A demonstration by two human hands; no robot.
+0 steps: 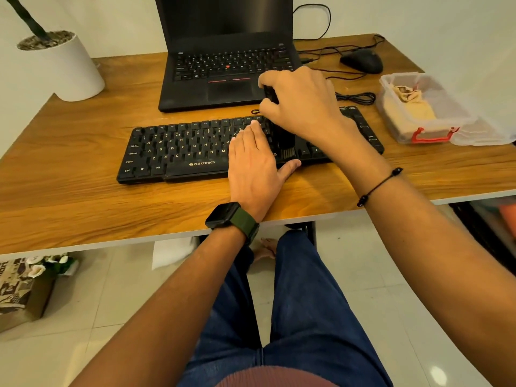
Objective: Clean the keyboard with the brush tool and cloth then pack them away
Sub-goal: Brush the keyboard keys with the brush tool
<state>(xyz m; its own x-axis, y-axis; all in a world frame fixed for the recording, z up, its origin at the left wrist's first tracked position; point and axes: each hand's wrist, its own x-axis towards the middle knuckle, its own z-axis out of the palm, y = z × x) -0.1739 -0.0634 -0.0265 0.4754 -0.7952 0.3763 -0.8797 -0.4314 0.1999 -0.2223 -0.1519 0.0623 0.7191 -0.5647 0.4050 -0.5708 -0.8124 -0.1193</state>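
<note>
Keyboard cleaning at a wood-grain desk [69, 169]: a black full-size keyboard with white lettering [178, 152] lies across the middle of the desktop, just in front of an open black laptop with a red pointing nub [223, 65]. A tall white cylindrical planter topped with gravel [67, 65] stands at the far left corner. At the right edge sits a clear plastic storage box with a red clip handle [427, 107], lid off; inside it lies a crumpled tan cloth [410, 104], filling much of the box floor. What looks like the box's clear lid [480, 134] rests just beside it. A black computer mouse [361, 61] lies behind the box, its cables trailing across the desk.

The person's left hand [252, 160], with a dark green-strapped smartwatch [231, 217] on the wrist, lies flat on the keyboard's centre, fingers straight and together, thumb spread along the front edge. The right hand [300, 99], with a thin black beaded cord bracelet [377, 188] on the forearm, curls over a black brush tool [284, 146] and grips its upper part; the tool stands roughly upright with its bristles down on the keys right of centre, just beside the left hand. Blue jeans [293, 317] show below the desk edge.
</note>
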